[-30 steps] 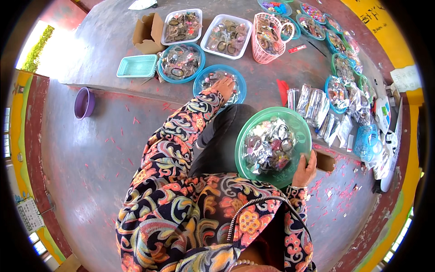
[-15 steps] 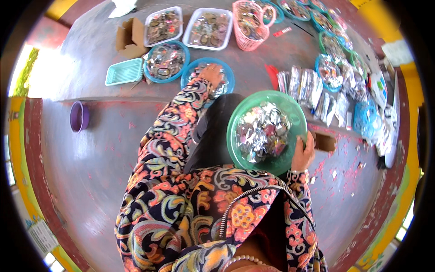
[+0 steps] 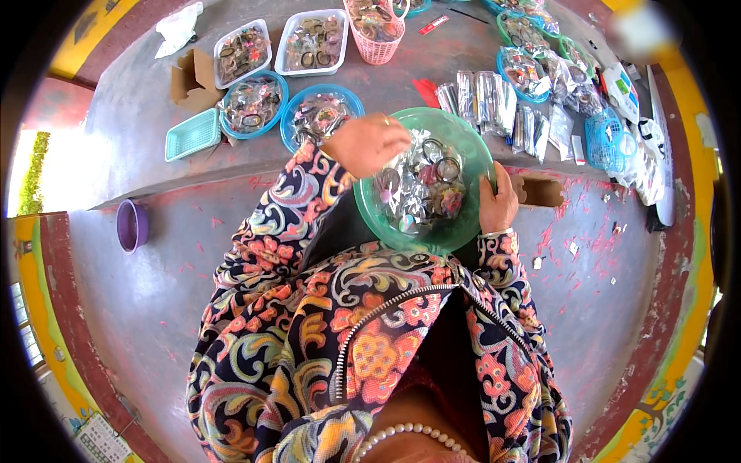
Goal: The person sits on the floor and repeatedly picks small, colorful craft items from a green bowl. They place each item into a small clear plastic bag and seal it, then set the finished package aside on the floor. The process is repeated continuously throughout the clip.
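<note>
A translucent green basin point(image 3: 478, 154) is in front of me, above my dark-clad leg. It holds clear plastic packets point(image 3: 421, 189), some with dark rings like hair bands or bracelets inside. My right hand point(image 3: 498, 202) grips the basin's right rim, thumb on the inner side. Over its upper left rim is my left hand point(image 3: 369, 145), fingers curled downward and close together; whatever they hold is hidden beneath them. Just behind that hand, a blue basin point(image 3: 290, 133) with similar packets stands on the raised ledge.
Along the ledge point(image 3: 386, 85) stand another packet-filled blue basin point(image 3: 228, 127), white trays point(image 3: 279, 65), a pink basket point(image 3: 378, 52), an empty turquoise tray point(image 3: 193, 135) and a torn cardboard box point(image 3: 193, 81). Silver packets point(image 3: 486, 100) lie at right. A purple tub point(image 3: 133, 226) is on the lower floor.
My left hand has come out of the blue basin and moved right, over the green basin. My right hand still grips the green basin's rim. The view has shifted.
</note>
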Available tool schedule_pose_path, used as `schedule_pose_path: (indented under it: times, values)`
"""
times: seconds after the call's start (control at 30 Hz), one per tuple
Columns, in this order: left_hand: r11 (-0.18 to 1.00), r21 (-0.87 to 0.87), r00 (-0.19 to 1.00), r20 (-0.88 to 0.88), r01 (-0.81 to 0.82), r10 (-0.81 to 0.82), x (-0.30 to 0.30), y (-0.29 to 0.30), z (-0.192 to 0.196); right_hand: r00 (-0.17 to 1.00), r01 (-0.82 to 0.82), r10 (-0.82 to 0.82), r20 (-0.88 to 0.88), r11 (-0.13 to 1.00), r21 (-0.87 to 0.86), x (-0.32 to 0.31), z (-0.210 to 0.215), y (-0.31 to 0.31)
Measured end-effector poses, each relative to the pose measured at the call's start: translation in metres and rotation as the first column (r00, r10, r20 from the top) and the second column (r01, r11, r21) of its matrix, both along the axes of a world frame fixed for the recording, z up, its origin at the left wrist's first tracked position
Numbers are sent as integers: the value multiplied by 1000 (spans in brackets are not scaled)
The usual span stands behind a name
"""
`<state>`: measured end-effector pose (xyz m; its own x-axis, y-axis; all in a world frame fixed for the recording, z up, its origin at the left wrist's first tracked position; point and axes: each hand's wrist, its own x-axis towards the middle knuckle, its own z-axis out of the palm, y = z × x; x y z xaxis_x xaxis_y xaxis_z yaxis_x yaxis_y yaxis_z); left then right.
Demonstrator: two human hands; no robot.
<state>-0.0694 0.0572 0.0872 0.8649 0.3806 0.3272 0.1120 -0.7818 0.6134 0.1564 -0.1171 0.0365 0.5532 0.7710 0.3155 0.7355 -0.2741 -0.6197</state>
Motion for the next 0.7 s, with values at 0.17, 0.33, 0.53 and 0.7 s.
schedule_pose_path:
  times: [0.17,0.33,0.53,0.7]
  values:
    - [964,5,942,-217,264,-257,7,-16,-37,998,-46,47,43,999,-18,10,-11,6]
    - [948,172,917,-348,268,-196,11,-22,-45,997,-28,33,76,997,-68,13,-18,11]
    - [965,177,924,-362,196,-121,10,-24,-46,994,-73,76,80,997,-39,17,-20,17]
    - [976,128,939,-320,175,-127,8,-15,-48,985,-143,149,90,987,-72,24,-13,30]
